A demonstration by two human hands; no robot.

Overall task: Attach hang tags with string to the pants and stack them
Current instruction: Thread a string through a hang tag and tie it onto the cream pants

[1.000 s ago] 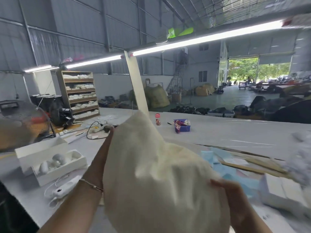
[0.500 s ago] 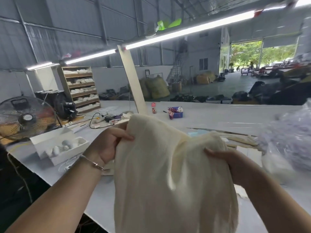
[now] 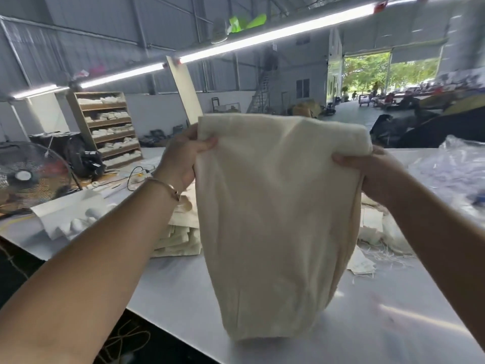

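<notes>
Both hands are up, and the cream pants hang between them, held above the white table. The left hand pinches the top left corner, thumb laid across the front of the cloth, fingers tucked behind it. The right hand grips the opposite top corner, thumb on the near face, the cloth bunched over its knuckles. The fabric drops straight down from the two grips, and its lower end sits at or just above the tabletop; the blur there makes contact hard to call. A thin bracelet circles the left wrist. Below and just beyond that wrist lies a stack of folded cream garments on the table. Farther out to the left of the left hand stands a floor fan. Beyond the right hand, crinkled clear plastic bags are heaped on the table.
</notes>
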